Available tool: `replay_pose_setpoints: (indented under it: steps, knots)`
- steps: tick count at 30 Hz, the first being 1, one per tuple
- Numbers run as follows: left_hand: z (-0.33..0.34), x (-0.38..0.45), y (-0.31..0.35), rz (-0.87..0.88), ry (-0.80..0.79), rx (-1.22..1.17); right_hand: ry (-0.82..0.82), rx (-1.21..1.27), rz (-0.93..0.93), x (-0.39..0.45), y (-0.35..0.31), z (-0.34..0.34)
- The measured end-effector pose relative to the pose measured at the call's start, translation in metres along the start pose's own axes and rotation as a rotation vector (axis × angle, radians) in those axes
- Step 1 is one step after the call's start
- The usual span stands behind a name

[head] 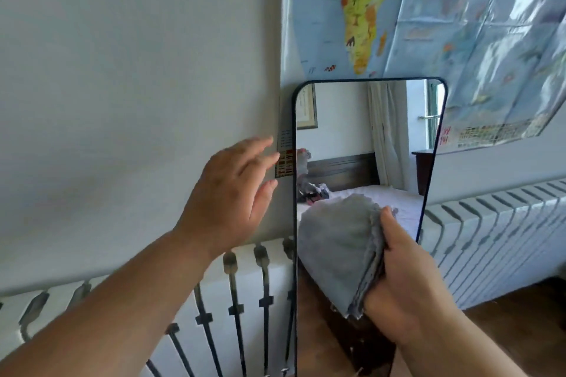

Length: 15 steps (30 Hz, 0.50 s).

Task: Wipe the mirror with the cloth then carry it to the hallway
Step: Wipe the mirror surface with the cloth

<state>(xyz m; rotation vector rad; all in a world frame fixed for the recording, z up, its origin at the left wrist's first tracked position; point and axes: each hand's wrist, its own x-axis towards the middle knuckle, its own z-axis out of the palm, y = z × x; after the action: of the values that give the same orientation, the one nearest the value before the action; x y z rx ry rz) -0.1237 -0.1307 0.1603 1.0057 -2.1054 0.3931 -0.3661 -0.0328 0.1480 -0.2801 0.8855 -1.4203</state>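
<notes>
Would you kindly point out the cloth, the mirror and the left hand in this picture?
cloth (338, 249), head view, on the middle of the bunched grey fabric.
mirror (346, 144), head view, on the bare glass above the cloth.
left hand (228, 196), head view, on the back of the open hand.

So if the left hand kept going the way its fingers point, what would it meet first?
Probably the mirror's dark left frame edge; the left hand is open, fingers aimed right toward it. Depth is unclear, so it might touch the wall first.
</notes>
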Motion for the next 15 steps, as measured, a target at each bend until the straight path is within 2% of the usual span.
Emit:
replay_pose_setpoints:
  steps: [3,6,9,11,13,15]
  knots:
    - [-0.001,0.048,-0.001,0.235,-0.006,0.210,-0.008,0.035,-0.115,0.004,-0.027,-0.007]
    - [0.005,0.077,-0.001,0.434,-0.105,0.427,0.036,0.008,-0.282,0.007,-0.045,-0.005]
    - [0.014,0.085,-0.007,0.545,-0.213,0.626,0.035,-0.224,-0.534,0.010,-0.049,-0.004]
    - [0.020,0.086,-0.009,0.579,-0.253,0.657,0.108,-0.309,-0.664,0.015,-0.050,0.000]
    - [0.025,0.089,-0.012,0.602,-0.243,0.618,0.075,-0.267,-0.717,0.025,-0.051,0.009]
    - [0.029,0.095,-0.018,0.631,-0.227,0.608,0.031,-0.357,-0.815,0.039,-0.051,0.022]
